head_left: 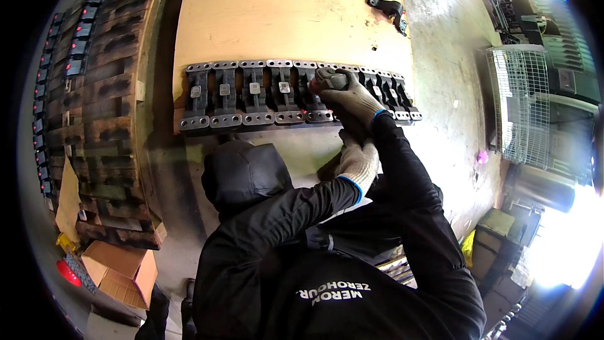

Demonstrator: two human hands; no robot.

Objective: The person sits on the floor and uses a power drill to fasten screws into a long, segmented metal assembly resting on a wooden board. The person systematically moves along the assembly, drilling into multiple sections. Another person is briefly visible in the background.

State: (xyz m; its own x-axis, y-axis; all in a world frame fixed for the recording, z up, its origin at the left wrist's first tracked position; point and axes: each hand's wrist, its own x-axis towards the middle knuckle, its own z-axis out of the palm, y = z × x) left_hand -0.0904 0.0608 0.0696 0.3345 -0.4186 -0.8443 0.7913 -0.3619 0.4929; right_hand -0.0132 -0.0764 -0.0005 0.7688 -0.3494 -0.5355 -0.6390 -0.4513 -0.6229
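A row of dark metal track links lies along the near edge of a plywood board. Each link has drilled end plates and a small squarish pad in its middle. My right hand, in a white knit glove with grey finger coating, reaches over the right half of the row. Its fingers are curled in over a link, and a small reddish bit shows at their tips; what they hold is mostly hidden. Just below it, by the board's near edge, is my gloved left hand, its fingers largely hidden in shadow.
One loose dark metal part lies on the board's far right. Left stands a scorched wooden pallet bearing more dark parts with red marks. An open cardboard box sits at lower left; a wire mesh cage stands at right.
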